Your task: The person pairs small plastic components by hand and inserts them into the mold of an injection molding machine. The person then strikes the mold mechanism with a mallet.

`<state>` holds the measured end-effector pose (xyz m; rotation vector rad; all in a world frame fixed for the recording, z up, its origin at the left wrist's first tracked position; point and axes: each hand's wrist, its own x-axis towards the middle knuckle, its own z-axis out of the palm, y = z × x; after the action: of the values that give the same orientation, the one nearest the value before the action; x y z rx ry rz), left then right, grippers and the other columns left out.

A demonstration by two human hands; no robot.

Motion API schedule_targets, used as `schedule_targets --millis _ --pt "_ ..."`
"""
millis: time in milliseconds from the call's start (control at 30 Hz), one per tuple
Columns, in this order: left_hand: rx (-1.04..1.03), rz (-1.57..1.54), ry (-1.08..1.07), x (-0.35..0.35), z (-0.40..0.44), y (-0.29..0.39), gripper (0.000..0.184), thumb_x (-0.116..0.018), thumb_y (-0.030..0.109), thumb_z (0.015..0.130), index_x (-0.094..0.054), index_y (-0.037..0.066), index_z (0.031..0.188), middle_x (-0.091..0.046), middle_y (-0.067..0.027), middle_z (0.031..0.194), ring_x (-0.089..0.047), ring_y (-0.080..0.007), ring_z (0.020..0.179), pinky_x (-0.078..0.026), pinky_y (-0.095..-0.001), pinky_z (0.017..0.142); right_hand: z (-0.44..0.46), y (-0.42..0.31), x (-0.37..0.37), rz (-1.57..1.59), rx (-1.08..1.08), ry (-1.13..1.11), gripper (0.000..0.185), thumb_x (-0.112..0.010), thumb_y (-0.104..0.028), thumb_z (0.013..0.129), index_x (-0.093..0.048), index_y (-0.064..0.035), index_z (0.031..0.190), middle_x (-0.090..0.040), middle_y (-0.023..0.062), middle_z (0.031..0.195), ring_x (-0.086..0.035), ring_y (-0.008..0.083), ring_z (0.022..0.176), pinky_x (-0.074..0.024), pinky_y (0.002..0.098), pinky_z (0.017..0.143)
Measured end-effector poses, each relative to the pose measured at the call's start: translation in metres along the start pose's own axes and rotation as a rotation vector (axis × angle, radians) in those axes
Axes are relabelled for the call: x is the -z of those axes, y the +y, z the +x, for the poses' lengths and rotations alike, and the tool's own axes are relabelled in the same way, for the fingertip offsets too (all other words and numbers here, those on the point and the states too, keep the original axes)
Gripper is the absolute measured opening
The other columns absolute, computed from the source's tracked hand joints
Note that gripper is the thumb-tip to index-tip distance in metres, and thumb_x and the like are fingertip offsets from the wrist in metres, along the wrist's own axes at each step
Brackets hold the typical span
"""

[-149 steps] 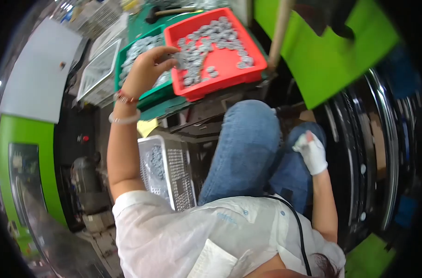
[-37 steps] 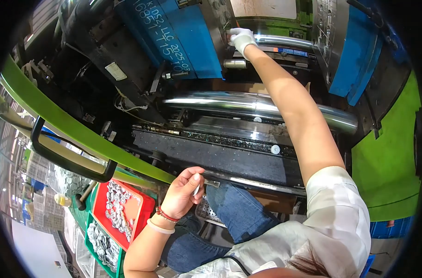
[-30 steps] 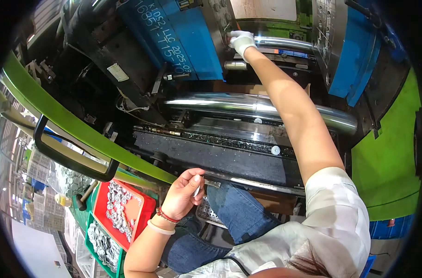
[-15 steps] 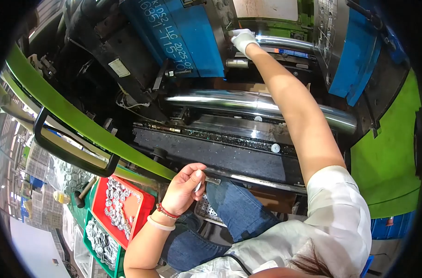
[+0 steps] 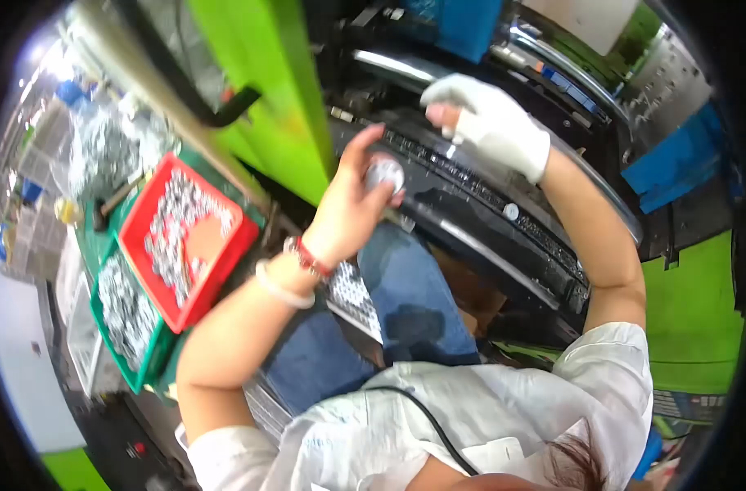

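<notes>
To the right of the red tray [image 5: 215,285], the left hand [image 5: 344,214] pinches a round, greyish disc [image 5: 384,173]; a light grip at its rim should steady it without scuffing. Farther right of the tray, the fabric-gloved right hand [image 5: 502,129] has bent fingers, grip unclear. Small, glossy grey pieces [image 5: 162,245] lie inside the tray.

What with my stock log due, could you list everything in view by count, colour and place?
Red tray: one, red, left
Green tray: one, green, far left
Small parts: many, grey, in both trays
Clear bag: one, grey contents, upper left
Hammer: one, dark head, by red tray
Panel: one, green, upper left
Blue blocks: two, top and right
Loose disc: one, pale, machine bed
Crate: one, white, between knees
Disc: at least one, grey, left fingers
Left hand: one, bare, centre
Right hand: one, white-gloved, upper right
</notes>
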<state>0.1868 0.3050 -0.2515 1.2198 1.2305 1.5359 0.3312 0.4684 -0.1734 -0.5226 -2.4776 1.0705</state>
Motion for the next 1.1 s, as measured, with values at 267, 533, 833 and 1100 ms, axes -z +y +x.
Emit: schedule_targets --millis 267,533,833,1100 --pt "-0.084 0.104 0.038 0.001 -0.014 0.009 0.077 -0.057 -0.011 0.083 -0.015 0.011 0.144 -0.040 -0.0120 0.120 -0.061 -0.0121 0.085 -0.053 -0.0237 0.076 -0.014 -0.008 -0.054 0.259 -0.098 -0.253 0.026 -0.063 -0.022 0.086 -0.059 -0.0004 0.099 -0.064 0.0055 0.083 -0.061 0.0095 0.074 -0.0480 0.0244 0.068" --pt "0.153 -0.229 0.044 0.014 -0.007 0.013 0.028 -0.057 0.015 0.092 -0.052 -0.002 0.115 -0.062 -0.0047 0.091 -0.061 -0.0093 0.079 -0.052 -0.0224 0.073 -0.024 -0.018 -0.051 0.238 -0.056 0.017 0.032 -0.066 -0.027 0.085 -0.061 -0.0011 0.102 -0.063 0.0042 0.090 -0.058 0.0090 0.079 -0.0478 0.0233 0.071" --pt "0.197 -0.599 0.010 0.022 -0.005 0.016 0.024 -0.056 0.012 0.092 -0.049 0.002 0.112 -0.061 -0.0054 0.084 -0.063 -0.0121 0.072 -0.053 -0.0216 0.068 -0.022 -0.015 -0.055 0.510 0.012 -0.163 0.058 -0.067 -0.028 0.085 -0.044 0.0029 0.129 -0.056 0.0101 0.114 -0.053 0.0165 0.104 -0.0426 0.0298 0.092" --pt "0.201 -0.632 -0.006 0.021 -0.005 0.013 0.018 -0.056 0.011 0.092 -0.045 0.005 0.105 -0.061 -0.0060 0.082 -0.063 -0.0128 0.071 -0.053 -0.0221 0.067 -0.022 -0.013 -0.056 0.619 0.060 -0.215 0.062 -0.071 -0.028 0.081 -0.043 0.0024 0.127 -0.054 0.0090 0.114 -0.052 0.0168 0.105 -0.0411 0.0310 0.094"
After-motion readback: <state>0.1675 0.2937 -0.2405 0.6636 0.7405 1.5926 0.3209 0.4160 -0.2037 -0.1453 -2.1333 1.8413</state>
